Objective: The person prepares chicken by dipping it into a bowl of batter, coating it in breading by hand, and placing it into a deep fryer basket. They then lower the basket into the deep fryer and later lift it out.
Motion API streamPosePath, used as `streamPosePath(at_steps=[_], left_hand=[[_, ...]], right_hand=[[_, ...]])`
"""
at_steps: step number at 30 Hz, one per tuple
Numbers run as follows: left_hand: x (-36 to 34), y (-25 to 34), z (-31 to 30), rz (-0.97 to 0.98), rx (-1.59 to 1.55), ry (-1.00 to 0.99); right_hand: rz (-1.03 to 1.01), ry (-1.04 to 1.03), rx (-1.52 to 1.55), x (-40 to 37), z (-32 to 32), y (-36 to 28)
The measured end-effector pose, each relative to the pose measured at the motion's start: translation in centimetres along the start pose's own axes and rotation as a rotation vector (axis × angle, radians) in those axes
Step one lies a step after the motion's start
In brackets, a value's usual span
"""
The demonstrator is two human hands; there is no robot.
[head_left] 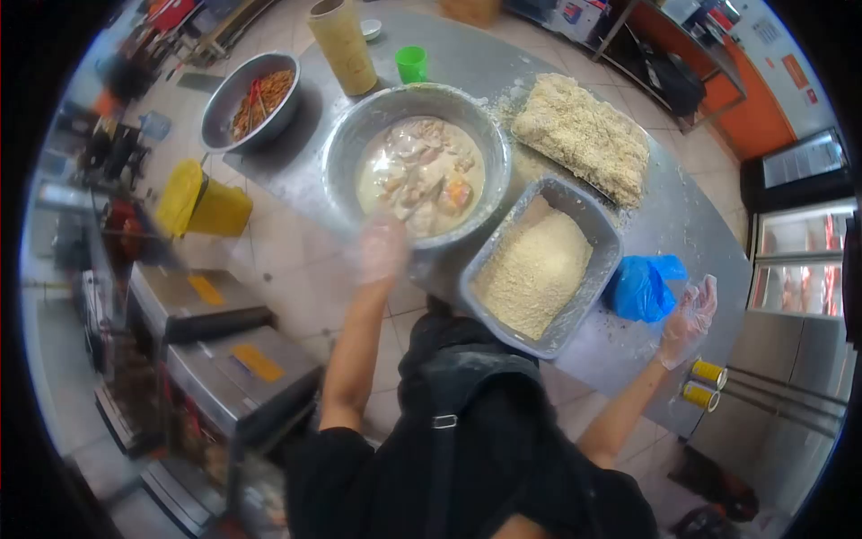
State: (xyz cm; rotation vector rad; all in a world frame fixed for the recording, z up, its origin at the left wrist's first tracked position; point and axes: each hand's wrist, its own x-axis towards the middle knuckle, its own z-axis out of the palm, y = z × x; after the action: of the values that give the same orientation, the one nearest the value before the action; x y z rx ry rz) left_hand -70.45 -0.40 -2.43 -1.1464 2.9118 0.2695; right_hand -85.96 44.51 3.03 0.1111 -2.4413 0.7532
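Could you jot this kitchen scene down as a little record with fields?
Surface: metal table
Left hand: gloved, at the large metal bowl's near rim; grip too blurred to tell
Right hand: gloved, open, beside the blue plastic bag
Bowl contents: pale, wet mixture
Gray tub: heaped pale powder or crumbs
Beyond tub: crumbly pale heap
Beyond bowl: green cup

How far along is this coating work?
Partway, it seems. A crumb-covered heap already looks coated. The left hand, blurred, is at the near rim of the wet bowl; its grip is unclear. The right hand looks open and empty. Remaining: pieces in the wet mix, beside loose flour in the grey tub.
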Motion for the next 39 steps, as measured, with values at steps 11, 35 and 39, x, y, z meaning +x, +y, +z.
streamPosePath(at_steps=[11,35,39], left_hand=[[3.8,3.3,-0.7,0.089,-0.235,-0.287],[2.3,-7.1,-4.5,0.081,-0.124,-0.395],[4.2,-5.6,-2.2,0.082,-0.119,-0.448]], right_hand=[[0.209,0.206,0.265,-5.7,-1.5,-2.4],[0.385,0.047,0.646,-5.9,3.6,-2.1],[0.393,0.003,0.620,-5.8,4.0,-1.9]])
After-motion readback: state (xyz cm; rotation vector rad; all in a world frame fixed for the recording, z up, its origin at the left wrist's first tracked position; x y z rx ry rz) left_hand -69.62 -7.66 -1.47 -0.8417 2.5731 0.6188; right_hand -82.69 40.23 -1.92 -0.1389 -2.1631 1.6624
